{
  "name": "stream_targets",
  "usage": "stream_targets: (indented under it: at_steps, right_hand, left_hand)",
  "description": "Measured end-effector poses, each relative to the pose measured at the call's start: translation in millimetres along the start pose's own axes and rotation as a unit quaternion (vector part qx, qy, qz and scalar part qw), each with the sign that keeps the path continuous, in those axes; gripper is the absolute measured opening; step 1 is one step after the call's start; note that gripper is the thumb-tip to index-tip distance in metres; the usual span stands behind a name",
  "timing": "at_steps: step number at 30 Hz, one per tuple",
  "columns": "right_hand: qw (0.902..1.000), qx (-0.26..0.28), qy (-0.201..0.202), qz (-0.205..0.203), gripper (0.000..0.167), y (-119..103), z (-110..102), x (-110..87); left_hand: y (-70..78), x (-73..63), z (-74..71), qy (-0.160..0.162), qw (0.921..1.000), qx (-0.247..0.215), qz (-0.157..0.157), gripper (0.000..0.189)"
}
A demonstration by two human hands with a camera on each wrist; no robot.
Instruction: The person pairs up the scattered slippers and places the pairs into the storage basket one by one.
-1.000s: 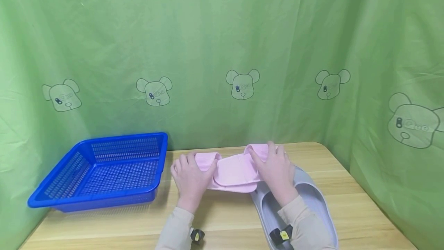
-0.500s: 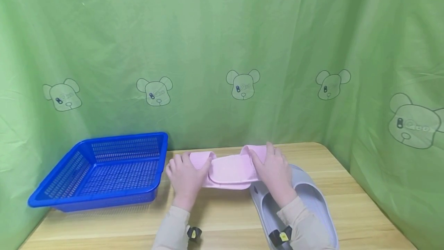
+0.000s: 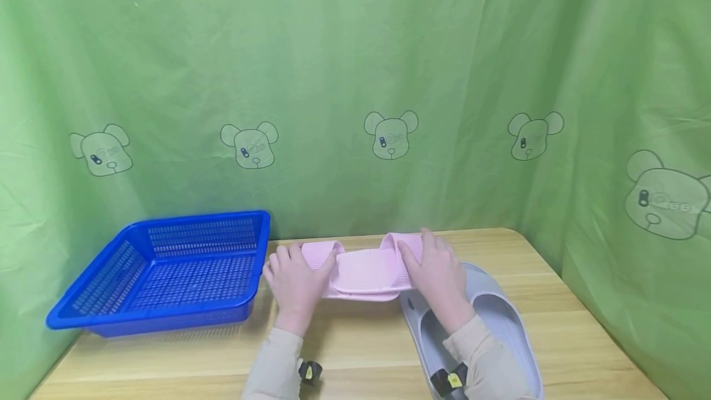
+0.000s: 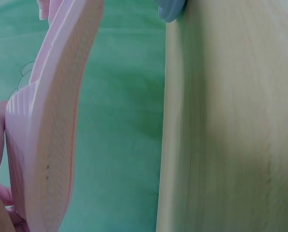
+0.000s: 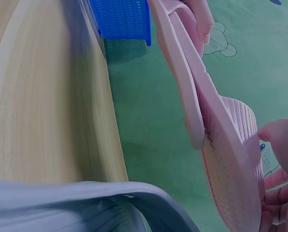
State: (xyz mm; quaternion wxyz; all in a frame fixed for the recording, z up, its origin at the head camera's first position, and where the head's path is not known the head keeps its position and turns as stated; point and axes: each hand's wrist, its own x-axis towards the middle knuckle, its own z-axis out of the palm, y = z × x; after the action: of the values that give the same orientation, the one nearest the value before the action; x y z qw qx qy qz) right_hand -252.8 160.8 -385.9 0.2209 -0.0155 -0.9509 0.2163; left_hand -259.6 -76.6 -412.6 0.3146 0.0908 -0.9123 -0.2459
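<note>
A grey slipper (image 3: 502,316) lies on the desk (image 3: 361,347) beneath the right hand (image 3: 441,276). That hand and the left hand (image 3: 297,279) grip opposite ends of overlapping pink slippers (image 3: 363,270), raised, long axis sideways; the blue basket (image 3: 166,315) is nearer the left.

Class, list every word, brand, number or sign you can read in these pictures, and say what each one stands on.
"Qee", faint, as best it reads: rightmost bear face on the green curtain.
Lettering on the other bear faces: too small and blurred to be sure.
Yellow labels on the black wrist devices: too small to read.
Pink slippers, blue basket: no readable text.
</note>
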Motion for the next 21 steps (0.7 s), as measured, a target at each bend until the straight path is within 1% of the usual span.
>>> stream_targets:
  at_steps: [7, 15, 21]
  right_hand:
    - [0.9999, 0.003, 0.007, -0.007, 0.068, 0.1, 0.9, -0.4]
    - [0.9997, 0.006, 0.019, -0.015, 0.066, 0.3, 1.6, 0.0]
    - [0.9992, 0.005, 0.030, -0.027, 0.065, 1.0, 2.5, 0.1]
  left_hand:
    - [0.1, 0.6, -1.0, -0.005, 1.0000, 0.001, -0.002, 0.088]
    - [-1.4, 0.6, -1.3, 0.013, 0.9999, 0.000, 0.004, 0.087]
    - [-2.0, -0.3, -2.3, 0.016, 0.9999, 0.001, 0.005, 0.085]
